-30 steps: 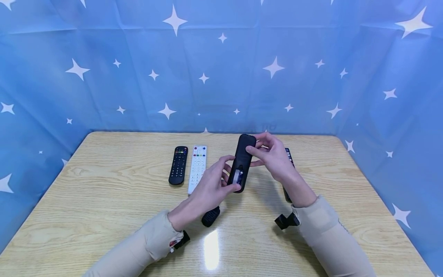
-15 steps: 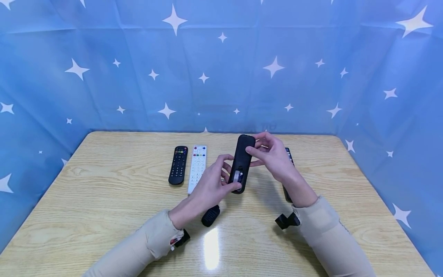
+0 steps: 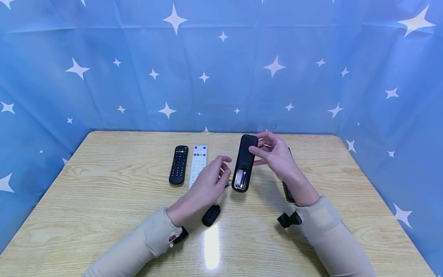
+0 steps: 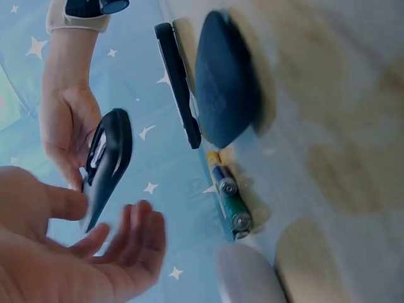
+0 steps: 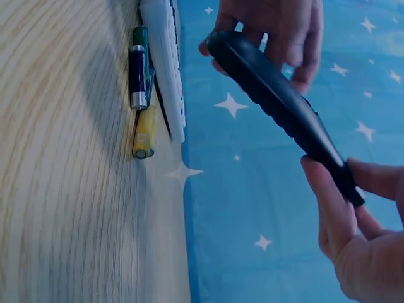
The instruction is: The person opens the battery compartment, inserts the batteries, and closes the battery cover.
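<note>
Black remote point(image 3: 244, 161) in your right hand point(image 3: 277, 157), raised above the table point(image 3: 104, 215) near its far edge.
Your right hand pinches the upper end between thumb and fingers; the uncovered battery compartment point(image 3: 238, 181) faces you, a battery point(image 3: 243, 179) inside. Your left hand point(image 3: 207, 184) is loosely open, fingers bent, holding nothing, with a narrow gap to the remote in the head view. Loose batteries point(image 5: 137, 76) lie just beside the white remote point(image 3: 198, 165). The small black piece point(image 3: 211, 215) lies closer to the near edge. A wide stretch of wood separates the slim black remote point(image 3: 178, 165) from the left edge; similar room runs from the partly hidden dark remote point(image 3: 288, 193), beneath your right forearm point(image 3: 304, 192), to the right edge.
</note>
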Tool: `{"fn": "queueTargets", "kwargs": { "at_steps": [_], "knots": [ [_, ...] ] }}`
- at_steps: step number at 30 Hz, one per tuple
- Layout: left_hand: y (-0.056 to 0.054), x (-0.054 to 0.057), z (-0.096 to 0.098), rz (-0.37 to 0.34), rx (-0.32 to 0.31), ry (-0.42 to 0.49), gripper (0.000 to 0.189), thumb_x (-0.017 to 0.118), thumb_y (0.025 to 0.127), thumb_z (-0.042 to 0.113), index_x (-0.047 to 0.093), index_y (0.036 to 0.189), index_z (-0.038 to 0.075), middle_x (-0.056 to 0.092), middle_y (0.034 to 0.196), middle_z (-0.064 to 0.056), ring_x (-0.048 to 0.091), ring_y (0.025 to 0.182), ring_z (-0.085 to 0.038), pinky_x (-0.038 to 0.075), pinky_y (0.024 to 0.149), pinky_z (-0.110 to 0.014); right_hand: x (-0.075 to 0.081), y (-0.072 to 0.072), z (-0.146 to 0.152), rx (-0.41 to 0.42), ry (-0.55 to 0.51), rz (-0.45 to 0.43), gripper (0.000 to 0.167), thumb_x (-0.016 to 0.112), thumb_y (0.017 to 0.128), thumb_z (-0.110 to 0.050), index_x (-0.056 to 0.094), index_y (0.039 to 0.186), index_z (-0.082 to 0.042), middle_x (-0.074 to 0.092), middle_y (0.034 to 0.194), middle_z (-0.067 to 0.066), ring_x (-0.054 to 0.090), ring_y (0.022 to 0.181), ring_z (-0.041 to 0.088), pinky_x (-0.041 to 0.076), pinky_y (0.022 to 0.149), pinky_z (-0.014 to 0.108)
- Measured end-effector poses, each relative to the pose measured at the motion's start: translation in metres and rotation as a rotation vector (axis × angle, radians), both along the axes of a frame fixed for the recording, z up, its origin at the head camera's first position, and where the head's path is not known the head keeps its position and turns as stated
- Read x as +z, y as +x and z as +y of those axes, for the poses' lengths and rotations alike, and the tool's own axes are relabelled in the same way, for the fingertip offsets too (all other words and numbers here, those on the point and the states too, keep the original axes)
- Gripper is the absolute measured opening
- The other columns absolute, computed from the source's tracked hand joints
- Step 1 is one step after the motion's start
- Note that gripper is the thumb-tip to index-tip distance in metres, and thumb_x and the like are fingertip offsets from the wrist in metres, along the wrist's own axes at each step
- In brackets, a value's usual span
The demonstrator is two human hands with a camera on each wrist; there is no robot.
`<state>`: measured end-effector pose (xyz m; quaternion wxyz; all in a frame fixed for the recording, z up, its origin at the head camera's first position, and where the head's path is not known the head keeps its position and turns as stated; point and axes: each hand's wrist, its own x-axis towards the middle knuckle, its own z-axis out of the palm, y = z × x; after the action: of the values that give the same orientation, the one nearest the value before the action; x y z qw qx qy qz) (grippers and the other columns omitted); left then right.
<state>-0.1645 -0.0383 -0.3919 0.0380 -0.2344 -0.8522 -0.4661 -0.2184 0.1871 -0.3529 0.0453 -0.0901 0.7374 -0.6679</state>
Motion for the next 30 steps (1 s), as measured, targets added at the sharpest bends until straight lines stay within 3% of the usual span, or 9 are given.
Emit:
{"fn": "queueTargets", "kwargs": {
  "at_steps": [6, 14, 18, 22, 30],
  "knots": [
    [-0.0019, 0.0, -0.0019, -0.021, -0.006, -0.268, 0.02, 0.056, 0.103, 0.003, 0.067, 0.119, 0.0, 0.062, 0.102, -0.008, 0.057, 0.085, -0.017, 0.052, 0.074, -0.033, -0.0015, -0.0014, 0.0038, -0.014, 0.03, -0.003, 0.042, 0.068, 0.097, 0.004, 0.051, 0.135, 0.003, 0.055, 0.108, 0.02, 0.068, 0.088, 0.021, 0.062, 0.07, 0.046],
    [-0.0028, -0.0018, -0.0003, 0.016, -0.091, -0.522, 0.016, 0.066, 0.098, 0.003, 0.074, 0.112, 0.0, 0.066, 0.102, -0.011, 0.061, 0.093, -0.025, 0.054, 0.085, -0.038, -0.0028, -0.0018, 0.0064, -0.004, 0.082, -0.009, 0.043, 0.069, 0.096, 0.003, 0.051, 0.135, 0.004, 0.056, 0.108, 0.021, 0.068, 0.09, 0.023, 0.062, 0.071, 0.047],
    [-0.0018, -0.0018, 0.0017, 0.038, -0.096, -0.656, 0.014, 0.067, 0.099, 0.006, 0.075, 0.108, 0.001, 0.062, 0.099, -0.011, 0.056, 0.092, -0.027, 0.053, 0.082, -0.04, -0.0027, -0.0017, 0.0071, 0.001, 0.1, -0.005, 0.042, 0.07, 0.096, 0.002, 0.052, 0.134, 0.003, 0.056, 0.108, 0.021, 0.068, 0.091, 0.024, 0.062, 0.071, 0.047],
    [-0.0007, -0.0019, 0.0038, 0.06, -0.083, -0.719, 0.013, 0.068, 0.099, 0.01, 0.075, 0.106, 0.003, 0.059, 0.096, -0.009, 0.053, 0.089, -0.026, 0.052, 0.077, -0.04, -0.0023, -0.0013, 0.0073, 0.003, 0.105, 0.0, 0.042, 0.07, 0.096, 0.002, 0.053, 0.134, 0.003, 0.056, 0.107, 0.021, 0.068, 0.09, 0.024, 0.062, 0.071, 0.046],
    [-0.0005, -0.0009, 0.0054, 0.086, -0.104, -0.734, 0.009, 0.071, 0.098, 0.013, 0.076, 0.097, 0.006, 0.063, 0.092, -0.006, 0.054, 0.083, -0.023, 0.05, 0.073, -0.037, -0.0036, -0.0018, 0.0079, 0.008, 0.102, 0.009, 0.042, 0.07, 0.095, 0.003, 0.053, 0.133, 0.004, 0.056, 0.106, 0.021, 0.068, 0.088, 0.023, 0.062, 0.07, 0.047]
  ]
}}
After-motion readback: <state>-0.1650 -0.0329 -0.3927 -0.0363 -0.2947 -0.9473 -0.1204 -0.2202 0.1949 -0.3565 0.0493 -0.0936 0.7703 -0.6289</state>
